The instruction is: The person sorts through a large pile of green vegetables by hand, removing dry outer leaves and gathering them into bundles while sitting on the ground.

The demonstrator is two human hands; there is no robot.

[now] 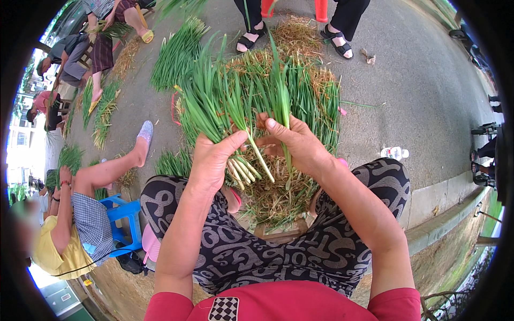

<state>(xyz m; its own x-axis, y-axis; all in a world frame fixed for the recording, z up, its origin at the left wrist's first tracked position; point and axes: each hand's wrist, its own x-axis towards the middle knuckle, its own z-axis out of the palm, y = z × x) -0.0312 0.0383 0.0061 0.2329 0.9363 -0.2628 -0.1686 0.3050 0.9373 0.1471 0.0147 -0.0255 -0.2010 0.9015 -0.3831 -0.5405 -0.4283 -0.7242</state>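
My left hand (213,160) grips a bunch of leafy allium greens (204,100), likely garlic chives. Their pale stem ends (241,172) stick out below my palm, and the long leaves fan up and away from me. One separate stalk (260,156) runs under my left thumb tip, its white end pointing down. In my right hand (305,144), a few flat green leaves (282,100) are held between thumb and fingers, and some fingertips are hidden. A wide pile of the same greens (309,92) lies beneath and beyond my hands. Dry trimmings (281,196) cover the ground between my feet.
More greens (176,56) lie on the pavement (401,100) at far left. Opposite, a person's sandalled feet (341,44) flank another heap of trimmings (297,34). A plastic bottle (394,153) lies beyond my right knee. At left, a seated person (60,240) occupies a blue stool (122,224).
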